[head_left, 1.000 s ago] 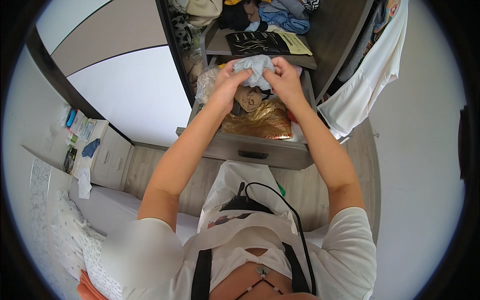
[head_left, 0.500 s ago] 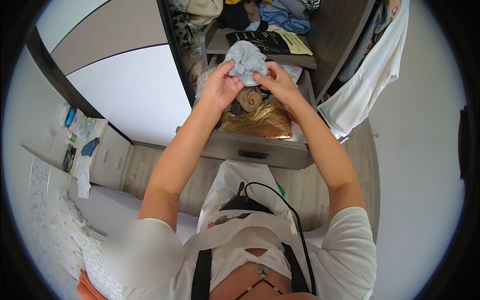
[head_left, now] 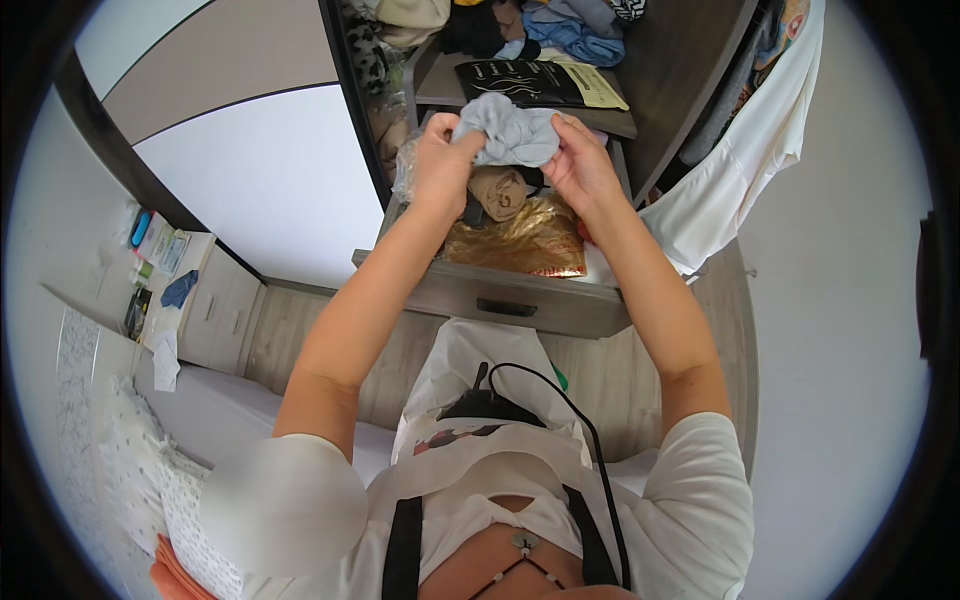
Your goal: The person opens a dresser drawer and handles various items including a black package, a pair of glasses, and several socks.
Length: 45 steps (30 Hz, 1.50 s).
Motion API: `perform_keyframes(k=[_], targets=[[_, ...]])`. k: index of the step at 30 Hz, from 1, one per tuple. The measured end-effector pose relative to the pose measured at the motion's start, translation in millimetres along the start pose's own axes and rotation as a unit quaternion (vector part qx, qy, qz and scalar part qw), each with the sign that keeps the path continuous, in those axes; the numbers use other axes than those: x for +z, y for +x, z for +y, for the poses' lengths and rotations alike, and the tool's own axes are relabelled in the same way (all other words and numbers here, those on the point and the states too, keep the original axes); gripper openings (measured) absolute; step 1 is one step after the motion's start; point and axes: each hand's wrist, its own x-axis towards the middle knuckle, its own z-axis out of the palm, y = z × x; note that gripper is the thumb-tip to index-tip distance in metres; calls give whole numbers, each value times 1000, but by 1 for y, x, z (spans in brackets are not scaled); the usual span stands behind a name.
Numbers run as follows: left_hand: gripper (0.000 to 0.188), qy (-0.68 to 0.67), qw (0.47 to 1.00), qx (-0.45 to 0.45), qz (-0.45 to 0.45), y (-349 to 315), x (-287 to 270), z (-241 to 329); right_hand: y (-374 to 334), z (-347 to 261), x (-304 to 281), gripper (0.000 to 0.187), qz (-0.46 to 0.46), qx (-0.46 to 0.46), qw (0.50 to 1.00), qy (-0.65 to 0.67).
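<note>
A small light grey bunched cloth garment (head_left: 510, 132) is stretched between both hands above an open drawer (head_left: 450, 287). My left hand (head_left: 440, 168) is closed on its left end, thumb across the fabric. The right end is pinched by my right hand (head_left: 586, 172), thumb and fingers together at its edge. The exact kind of garment cannot be made out. Just below the cloth, a rolled brown bundle (head_left: 499, 193) lies in the drawer. Nearer to me in the drawer rests a shiny gold plastic package (head_left: 525, 238).
Above the drawer, a shelf holds a black and cream flat packet (head_left: 540, 84) and folded clothes (head_left: 570, 35). White fabric (head_left: 735, 170) hangs at the right. A white sliding door panel (head_left: 270, 180) stands left. A bed (head_left: 220, 410) is at the lower left.
The grey cloth has been pulled wider sideways and sits slightly lower. My right hand has shifted right to its edge, and my left hand has turned and closed more around its end.
</note>
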Motion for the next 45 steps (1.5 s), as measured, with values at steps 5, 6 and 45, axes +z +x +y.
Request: perform_keyframes(k=[5, 6, 45], targets=[[17, 377, 864, 334, 7, -26, 19, 9, -8, 6, 11, 12, -28, -30, 991, -125], [17, 379, 861, 339, -6, -25, 19, 7, -9, 7, 14, 12, -27, -31, 990, -132], [9, 66, 978, 149, -130, -6, 10, -1, 2, 2, -1, 29, 32, -152, 947, -282]])
